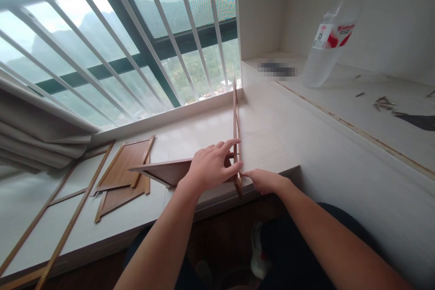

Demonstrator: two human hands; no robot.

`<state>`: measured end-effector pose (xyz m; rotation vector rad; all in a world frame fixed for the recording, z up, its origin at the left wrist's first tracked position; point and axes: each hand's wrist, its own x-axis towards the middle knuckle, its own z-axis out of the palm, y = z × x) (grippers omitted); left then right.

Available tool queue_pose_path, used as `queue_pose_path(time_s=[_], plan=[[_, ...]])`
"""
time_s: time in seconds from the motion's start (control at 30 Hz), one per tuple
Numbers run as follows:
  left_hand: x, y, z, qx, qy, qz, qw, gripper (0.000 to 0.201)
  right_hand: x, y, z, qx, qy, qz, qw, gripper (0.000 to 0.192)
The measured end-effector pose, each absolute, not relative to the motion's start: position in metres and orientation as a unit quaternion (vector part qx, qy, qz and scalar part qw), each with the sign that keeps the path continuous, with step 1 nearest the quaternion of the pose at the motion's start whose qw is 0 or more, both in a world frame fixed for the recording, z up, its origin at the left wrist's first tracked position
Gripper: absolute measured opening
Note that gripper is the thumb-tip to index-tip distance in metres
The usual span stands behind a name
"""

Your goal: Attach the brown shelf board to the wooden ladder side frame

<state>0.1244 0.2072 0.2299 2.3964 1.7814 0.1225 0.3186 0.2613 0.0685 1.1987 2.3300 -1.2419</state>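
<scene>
A narrow wooden frame (235, 118) stands on edge on the white ledge, running from near the window toward me. A brown wooden panel (166, 171) with a raised border meets it at an angle from the left. My left hand (211, 163) lies over the corner where they meet, thumb and index finger around the upright frame. My right hand (267, 181) is closed at the frame's right side near its front end, a fingertip touching it or just beside it. Anything small inside the right hand's fingers is hidden.
Left on the ledge (200, 124) lie stacked wooden panels (124, 163) and a long ladder-like frame (81, 195). A plastic bottle (326, 50) and several screws (383, 103) are on the shelf at right. A barred window (190, 36) and grey curtain (37, 122) border the ledge.
</scene>
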Motion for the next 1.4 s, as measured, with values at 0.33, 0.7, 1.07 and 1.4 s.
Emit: queue_pose_path(time_s=[0.33,0.7,1.07,1.4], plan=[[0.124,0.209,0.229,0.801,0.593,0.042,0.075,0.057,0.318,0.261,0.072,0.415,0.811,-0.4,0.101,0.084],[0.124,0.208,0.228,0.799,0.594,0.047,0.073,0.057,0.334,0.265,0.104,0.419,0.82,-0.379,-0.09,0.048],[0.123,0.209,0.227,0.802,0.591,0.045,0.073,0.057,0.341,0.255,0.126,0.339,0.772,-0.226,-0.487,0.013],[0.122,0.212,0.224,0.813,0.576,0.056,0.063,0.057,0.349,0.25,0.139,0.295,0.788,-0.127,-0.524,0.019]])
